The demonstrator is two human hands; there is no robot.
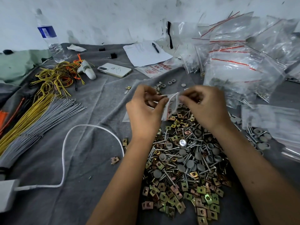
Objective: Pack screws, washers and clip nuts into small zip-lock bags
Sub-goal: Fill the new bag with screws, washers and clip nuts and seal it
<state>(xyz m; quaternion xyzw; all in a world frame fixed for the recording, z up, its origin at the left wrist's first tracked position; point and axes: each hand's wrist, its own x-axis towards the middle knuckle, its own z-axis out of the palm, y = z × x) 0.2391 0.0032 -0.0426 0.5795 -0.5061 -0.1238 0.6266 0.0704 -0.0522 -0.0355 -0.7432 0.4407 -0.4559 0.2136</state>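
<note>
- Both our grips pinch the small zip-lock bag (172,103) between them, left hand (146,109) and right hand (204,106) at either side of its mouth.
- The bag's length hangs downward from the grips.
- The hardware pile (183,159) lies directly below, about equally near both hands.

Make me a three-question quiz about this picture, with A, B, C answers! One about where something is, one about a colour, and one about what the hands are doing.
1. Where does the pen lie?
A. on the white paper
B. on the phone
C. in the pile of hardware

2. What colour is the water bottle label?
A. red
B. blue
C. green

3. What are the hands doing?
A. lying flat on the cloth
B. holding the phone
C. both pinching a small zip-lock bag

Answers:
1 A, the pen rests across the sheet at the back.
2 B, the band round the bottle is blue.
3 C, the left hand and right hand grip the bag's mouth above the pile.
</note>
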